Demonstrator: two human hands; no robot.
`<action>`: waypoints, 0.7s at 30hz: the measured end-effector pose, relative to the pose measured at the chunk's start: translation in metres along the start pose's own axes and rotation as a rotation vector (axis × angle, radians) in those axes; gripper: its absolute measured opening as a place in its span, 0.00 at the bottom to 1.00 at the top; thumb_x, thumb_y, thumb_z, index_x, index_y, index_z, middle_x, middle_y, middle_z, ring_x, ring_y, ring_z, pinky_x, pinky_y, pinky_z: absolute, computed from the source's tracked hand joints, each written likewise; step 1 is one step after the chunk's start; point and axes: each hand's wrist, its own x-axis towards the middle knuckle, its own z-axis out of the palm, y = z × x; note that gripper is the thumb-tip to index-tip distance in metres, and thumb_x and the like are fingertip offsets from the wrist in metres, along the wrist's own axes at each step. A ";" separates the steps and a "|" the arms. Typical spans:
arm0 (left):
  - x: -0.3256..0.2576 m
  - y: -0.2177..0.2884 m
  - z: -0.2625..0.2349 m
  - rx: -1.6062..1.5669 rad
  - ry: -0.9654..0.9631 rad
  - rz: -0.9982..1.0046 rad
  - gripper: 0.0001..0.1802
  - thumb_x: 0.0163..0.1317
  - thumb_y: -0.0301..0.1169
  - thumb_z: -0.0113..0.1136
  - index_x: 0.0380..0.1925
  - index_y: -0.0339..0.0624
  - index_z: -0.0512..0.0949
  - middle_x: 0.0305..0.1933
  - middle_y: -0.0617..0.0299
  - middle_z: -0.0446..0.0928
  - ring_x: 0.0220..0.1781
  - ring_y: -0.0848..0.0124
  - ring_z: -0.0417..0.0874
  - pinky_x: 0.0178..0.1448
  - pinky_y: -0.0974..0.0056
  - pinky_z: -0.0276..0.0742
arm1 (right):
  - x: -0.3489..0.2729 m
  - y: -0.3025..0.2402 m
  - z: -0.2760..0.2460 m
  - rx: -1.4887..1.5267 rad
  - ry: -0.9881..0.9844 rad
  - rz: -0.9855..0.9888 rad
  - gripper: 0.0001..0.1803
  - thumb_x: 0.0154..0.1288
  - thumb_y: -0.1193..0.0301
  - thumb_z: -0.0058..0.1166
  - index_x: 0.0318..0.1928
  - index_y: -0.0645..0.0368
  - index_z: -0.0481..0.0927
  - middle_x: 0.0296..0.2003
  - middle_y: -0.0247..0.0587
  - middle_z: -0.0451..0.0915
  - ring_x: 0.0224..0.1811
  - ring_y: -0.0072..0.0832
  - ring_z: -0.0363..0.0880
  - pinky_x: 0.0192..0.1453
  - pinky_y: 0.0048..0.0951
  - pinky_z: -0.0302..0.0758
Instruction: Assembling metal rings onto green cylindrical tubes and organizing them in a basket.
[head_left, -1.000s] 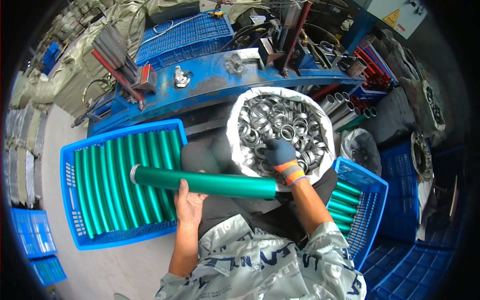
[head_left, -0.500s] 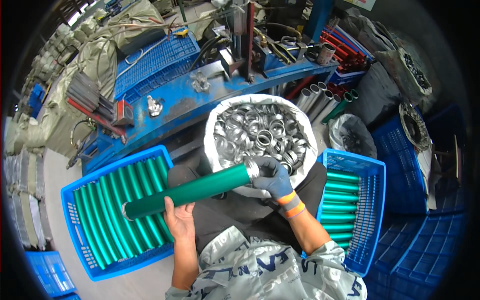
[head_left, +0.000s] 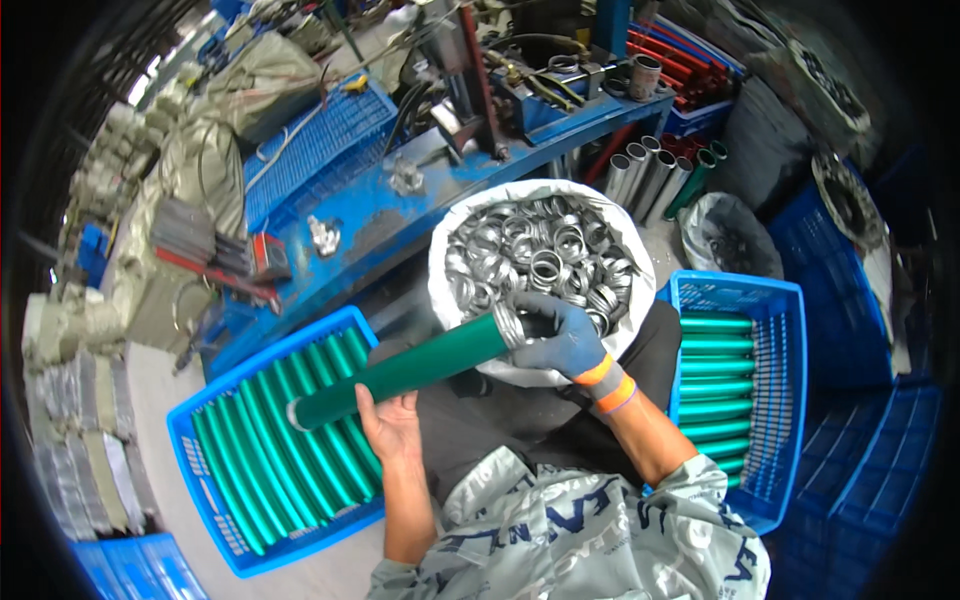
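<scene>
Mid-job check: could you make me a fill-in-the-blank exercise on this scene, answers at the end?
1. The bare hand supporting the green tube is the person's ____ one.
2. The gloved hand has a cuff striped grey and ____.
3. The white sack holds loose metal ____.
4. The left crate and right crate are both coloured ____.

Missing words: left; orange; rings; blue.

A blue table (head_left: pixel 372 208) with worn paint runs diagonally across the upper middle. Crumpled silvery material (head_left: pixel 325 236) lies on it, and a rusty cylinder (head_left: pixel 645 78) stands near its right end. Behind it are a blue plastic crate (head_left: pixel 318 168) and, farther right, red tubes (head_left: pixel 685 68). Silver tubes (head_left: pixel 650 182) lean below that end, beside a plastic bag (head_left: pixel 732 235). Tan sacks (head_left: pixel 205 165) and grey bundles (head_left: pixel 78 440) fill the left.
</scene>
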 end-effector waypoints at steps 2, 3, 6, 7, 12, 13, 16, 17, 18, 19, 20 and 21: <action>0.015 -0.005 0.005 -0.015 0.006 -0.018 0.31 0.85 0.55 0.68 0.70 0.40 0.82 0.74 0.49 0.85 0.76 0.54 0.87 0.81 0.44 0.85 | 0.011 0.004 -0.019 0.116 0.007 -0.134 0.47 0.67 0.82 0.75 0.85 0.66 0.73 0.70 0.42 0.87 0.70 0.29 0.86 0.72 0.33 0.86; 0.022 -0.010 0.005 -0.054 0.043 -0.037 0.32 0.84 0.55 0.69 0.70 0.41 0.82 0.73 0.49 0.85 0.75 0.54 0.88 0.81 0.45 0.85 | 0.018 0.022 -0.048 0.152 0.077 -0.196 0.46 0.69 0.81 0.74 0.86 0.66 0.72 0.72 0.42 0.86 0.72 0.30 0.84 0.73 0.34 0.85; 0.049 -0.008 -0.010 -0.048 0.003 -0.077 0.38 0.83 0.58 0.70 0.76 0.39 0.78 0.79 0.49 0.80 0.80 0.54 0.82 0.84 0.46 0.80 | 0.024 0.042 -0.092 -0.472 0.331 -0.184 0.42 0.73 0.65 0.79 0.82 0.63 0.78 0.76 0.48 0.84 0.76 0.41 0.83 0.79 0.39 0.80; 0.053 -0.008 -0.009 -0.075 -0.018 -0.095 0.37 0.84 0.56 0.70 0.77 0.39 0.77 0.80 0.50 0.78 0.81 0.54 0.80 0.85 0.46 0.78 | 0.021 0.048 -0.100 -0.768 0.379 -0.254 0.41 0.72 0.60 0.81 0.80 0.62 0.80 0.75 0.52 0.84 0.76 0.46 0.83 0.81 0.43 0.79; 0.143 -0.013 0.029 0.049 -0.108 -0.109 0.33 0.88 0.50 0.66 0.77 0.36 0.76 0.83 0.48 0.75 0.87 0.55 0.73 0.94 0.46 0.66 | 0.011 0.073 -0.108 -1.481 0.310 -0.440 0.39 0.66 0.48 0.77 0.72 0.55 0.88 0.73 0.49 0.86 0.78 0.51 0.80 0.87 0.58 0.69; 0.179 -0.016 0.040 0.000 -0.147 -0.106 0.29 0.88 0.43 0.66 0.78 0.38 0.75 0.80 0.52 0.77 0.84 0.54 0.76 0.91 0.39 0.70 | 0.013 0.075 -0.107 -1.467 0.322 -0.420 0.37 0.66 0.49 0.77 0.70 0.56 0.89 0.72 0.48 0.87 0.77 0.51 0.80 0.86 0.58 0.70; 0.286 -0.018 0.092 -0.004 -0.106 -0.011 0.35 0.85 0.42 0.72 0.80 0.35 0.71 0.82 0.51 0.74 0.85 0.53 0.74 0.91 0.39 0.70 | 0.022 0.073 -0.101 -1.490 0.283 -0.449 0.32 0.64 0.51 0.79 0.63 0.56 0.93 0.64 0.44 0.91 0.72 0.49 0.83 0.83 0.56 0.73; 0.320 -0.021 0.107 -0.002 -0.039 0.010 0.38 0.82 0.43 0.76 0.81 0.36 0.71 0.82 0.50 0.74 0.86 0.53 0.73 0.89 0.41 0.73 | 0.024 0.072 -0.100 -1.492 0.276 -0.431 0.32 0.64 0.51 0.79 0.62 0.56 0.93 0.64 0.43 0.91 0.71 0.49 0.83 0.82 0.56 0.73; 0.360 -0.016 0.103 0.021 0.030 0.030 0.38 0.80 0.44 0.78 0.79 0.37 0.73 0.79 0.50 0.78 0.83 0.53 0.77 0.86 0.43 0.78 | 0.030 0.072 -0.095 -1.488 0.265 -0.440 0.31 0.64 0.52 0.78 0.62 0.56 0.93 0.64 0.43 0.91 0.71 0.49 0.84 0.82 0.56 0.73; 0.393 -0.019 0.100 0.048 0.102 0.019 0.37 0.78 0.45 0.80 0.76 0.37 0.76 0.75 0.50 0.82 0.80 0.53 0.82 0.83 0.45 0.81 | 0.034 0.074 -0.095 -1.489 0.263 -0.438 0.31 0.64 0.52 0.79 0.63 0.56 0.92 0.64 0.43 0.91 0.72 0.49 0.83 0.83 0.57 0.73; 0.424 -0.014 0.089 0.050 0.165 0.003 0.35 0.78 0.45 0.81 0.74 0.37 0.78 0.72 0.50 0.85 0.77 0.53 0.85 0.80 0.46 0.83 | 0.041 0.075 -0.091 -1.478 0.240 -0.440 0.31 0.64 0.53 0.79 0.63 0.56 0.92 0.64 0.43 0.91 0.72 0.49 0.83 0.83 0.57 0.73; 0.441 -0.021 0.089 0.038 0.175 -0.009 0.35 0.78 0.45 0.81 0.74 0.37 0.78 0.72 0.50 0.85 0.77 0.53 0.85 0.80 0.46 0.83 | 0.044 0.076 -0.093 -1.479 0.236 -0.426 0.31 0.64 0.53 0.79 0.63 0.55 0.92 0.65 0.43 0.91 0.72 0.49 0.83 0.83 0.57 0.73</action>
